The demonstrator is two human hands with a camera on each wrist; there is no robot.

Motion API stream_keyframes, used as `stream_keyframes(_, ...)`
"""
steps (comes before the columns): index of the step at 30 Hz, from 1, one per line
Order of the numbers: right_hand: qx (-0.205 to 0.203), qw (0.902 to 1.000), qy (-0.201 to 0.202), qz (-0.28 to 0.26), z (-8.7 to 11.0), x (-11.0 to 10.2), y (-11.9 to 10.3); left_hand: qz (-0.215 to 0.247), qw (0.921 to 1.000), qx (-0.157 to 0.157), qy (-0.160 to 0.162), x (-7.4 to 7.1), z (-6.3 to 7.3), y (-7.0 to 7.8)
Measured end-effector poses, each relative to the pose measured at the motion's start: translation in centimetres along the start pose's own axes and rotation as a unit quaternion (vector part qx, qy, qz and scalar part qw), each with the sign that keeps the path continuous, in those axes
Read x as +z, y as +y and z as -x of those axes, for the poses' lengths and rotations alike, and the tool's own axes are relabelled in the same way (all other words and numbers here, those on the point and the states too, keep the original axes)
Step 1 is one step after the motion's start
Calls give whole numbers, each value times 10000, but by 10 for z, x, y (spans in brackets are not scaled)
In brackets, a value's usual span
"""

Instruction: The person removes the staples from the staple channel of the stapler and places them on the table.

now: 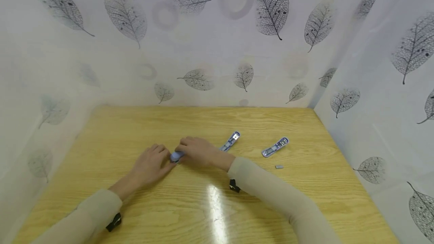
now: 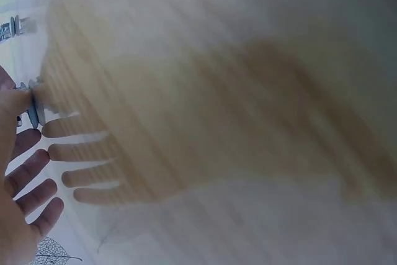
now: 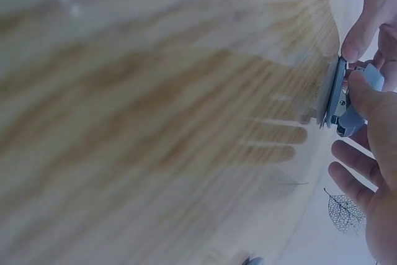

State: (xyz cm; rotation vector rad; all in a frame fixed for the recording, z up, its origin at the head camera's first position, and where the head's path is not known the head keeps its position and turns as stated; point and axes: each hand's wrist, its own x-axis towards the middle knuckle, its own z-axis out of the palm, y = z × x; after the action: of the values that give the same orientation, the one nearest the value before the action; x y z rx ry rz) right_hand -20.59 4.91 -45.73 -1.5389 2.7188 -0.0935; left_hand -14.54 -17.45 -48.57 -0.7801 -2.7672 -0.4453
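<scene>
A small blue stapler [image 1: 176,156] is between the two hands, low over the left half of the table. My right hand [image 1: 200,151] grips it, thumb against its side, as the right wrist view shows; that hand's lower fingers extend away from it. At the other end, the thumb and forefinger of my left hand [image 1: 149,163] pinch the stapler. Its remaining fingers are spread in the left wrist view. Metal parts show between the stapler's [image 3: 343,100] base and its blue handle. The fingers cover much of it.
Two similar blue staplers lie on the wooden table [image 1: 162,214]: one [image 1: 231,141] just beyond the right wrist, partly hidden, another [image 1: 275,147] farther right. Near the latter is a small grey strip [image 1: 279,166]. Leaf-patterned sheets [image 1: 217,48] enclose the back and sides.
</scene>
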Motion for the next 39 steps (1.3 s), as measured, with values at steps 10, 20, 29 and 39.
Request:
stream_keyframes(10,-195,9982,-212,522,-6,-2,-2,125,9995,-276,-59,-1,-1,4)
stream_keyframes(20,-218,9972,-144,699,-8,3,1,224,9983,-526,-134,3,-4,5)
stream_keyframes(29,-230,9979,-72,604,-9,6,3,159,9985,-494,-171,3,-6,5)
stream_keyframes(39,-113,9999,60,14,-6,6,5,238,9985,-474,-132,0,-5,5)
